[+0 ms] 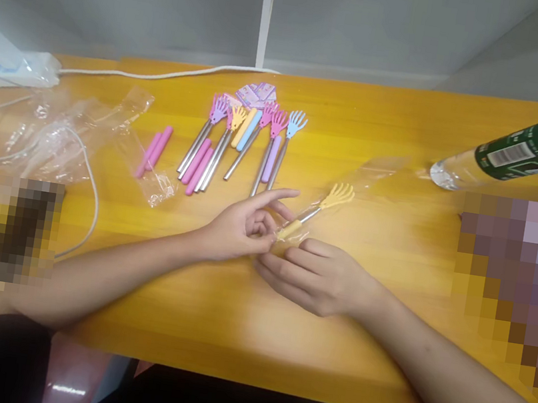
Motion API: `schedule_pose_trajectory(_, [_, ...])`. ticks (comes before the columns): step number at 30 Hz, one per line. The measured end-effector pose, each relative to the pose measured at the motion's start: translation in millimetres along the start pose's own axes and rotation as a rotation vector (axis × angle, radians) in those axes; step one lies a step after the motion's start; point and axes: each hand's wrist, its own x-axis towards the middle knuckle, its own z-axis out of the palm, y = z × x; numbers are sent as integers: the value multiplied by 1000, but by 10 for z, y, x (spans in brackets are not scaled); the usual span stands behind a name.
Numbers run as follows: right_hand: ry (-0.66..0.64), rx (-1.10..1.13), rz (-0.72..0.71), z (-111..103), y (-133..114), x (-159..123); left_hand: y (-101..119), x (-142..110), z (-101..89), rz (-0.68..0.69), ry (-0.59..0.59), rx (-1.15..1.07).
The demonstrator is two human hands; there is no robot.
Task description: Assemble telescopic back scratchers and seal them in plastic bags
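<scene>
A yellow back scratcher [337,197] with a metal shaft and yellow handle lies inside a clear plastic bag [379,171], its claw pointing up and right. At the handle end, my left hand [245,225] has its lower fingers curled in against the bag, while one finger stretches out above. My right hand [323,277] is closed at the bag's near edge, just below the handle; its fingertips are partly hidden. Beyond my hands lie several loose claw rods, among them a blue one [295,124], and separate handles, such as a purple one [271,159].
Two pink handles [158,148] lie left, beside crumpled clear bags [71,138]. Printed cards [257,95] are at the back. A white power strip [11,65] and cable [167,72] occupy the far left. A bottle with a green label [524,152] lies at right.
</scene>
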Motion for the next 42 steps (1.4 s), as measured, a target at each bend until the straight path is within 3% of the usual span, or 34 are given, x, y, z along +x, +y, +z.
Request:
schedule_pose_trajectory(17, [-79, 36, 24, 71, -144, 13, 83, 0, 25, -46, 10, -41])
schedule_pose_trajectory(24, [21, 15, 23, -2, -95, -14, 68, -12, 37, -18, -6, 91])
schedule_pose_trajectory(27, [37, -12, 43, -29, -53, -23, 35, -9, 25, -44, -21, 47])
schedule_pose_trajectory(33, [164, 132, 213, -8, 7, -69, 16, -3, 1, -144, -52, -79])
schedule_pose_trajectory(39, [124, 447, 616, 70, -53, -112, 50, -18, 7, -179, -66, -91])
schedule_pose_trajectory(42, [168, 325, 570, 116, -59, -113, 26, -16, 12, -159, -63, -101])
